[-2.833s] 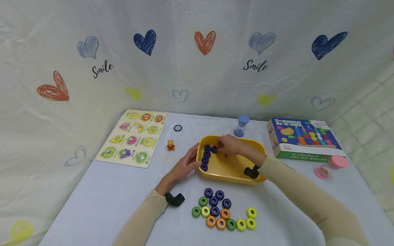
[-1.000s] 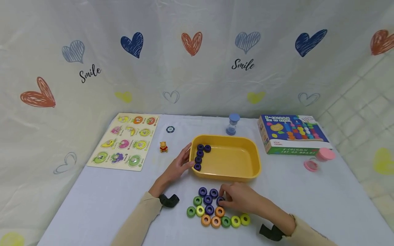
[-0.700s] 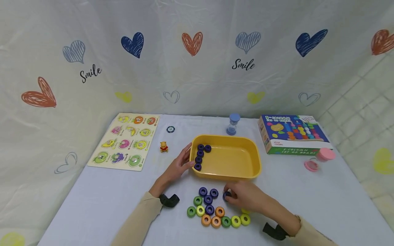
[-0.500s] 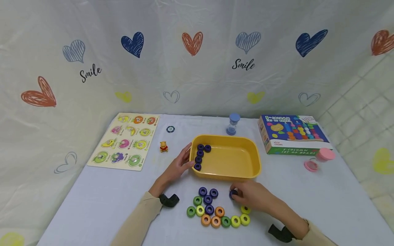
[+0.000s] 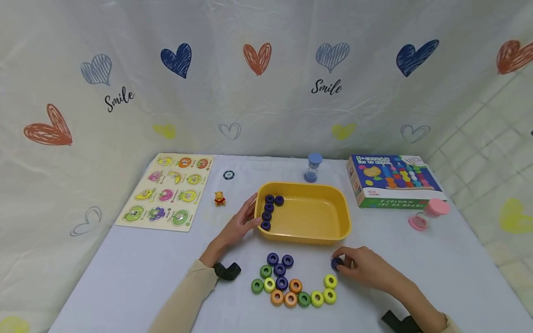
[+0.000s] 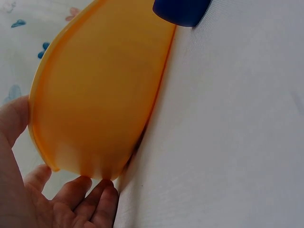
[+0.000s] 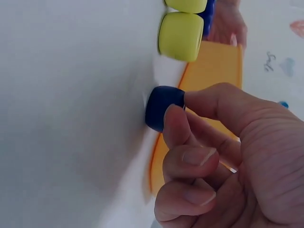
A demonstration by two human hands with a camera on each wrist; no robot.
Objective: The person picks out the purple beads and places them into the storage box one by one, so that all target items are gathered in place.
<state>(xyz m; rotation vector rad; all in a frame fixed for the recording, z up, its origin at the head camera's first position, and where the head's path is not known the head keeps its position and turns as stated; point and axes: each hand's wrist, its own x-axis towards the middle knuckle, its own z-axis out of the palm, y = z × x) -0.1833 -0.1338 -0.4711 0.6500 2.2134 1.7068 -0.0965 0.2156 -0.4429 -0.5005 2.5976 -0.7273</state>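
In the head view my left hand rests against the left end of a yellow plastic tray. The left wrist view shows its fingertips touching the tray's outer wall. Several dark purple ring beads lie inside the tray along its left side, one of them set to the right at the back. To the front right of the tray, my right hand pinches a purple ring bead between thumb and finger, at the tablecloth. The other fingers of that hand are curled and hold nothing.
Before the tray lies a group of purple, green, orange and yellow ring beads. Around stand a fruit puzzle board, a bear figurine, a round chip, a blue sandglass, a toy box and a pink sandglass.
My right hand went from inside the tray to the bead group, took a purple bead and slid it rightward, away from the others. My left hand stays at the tray.
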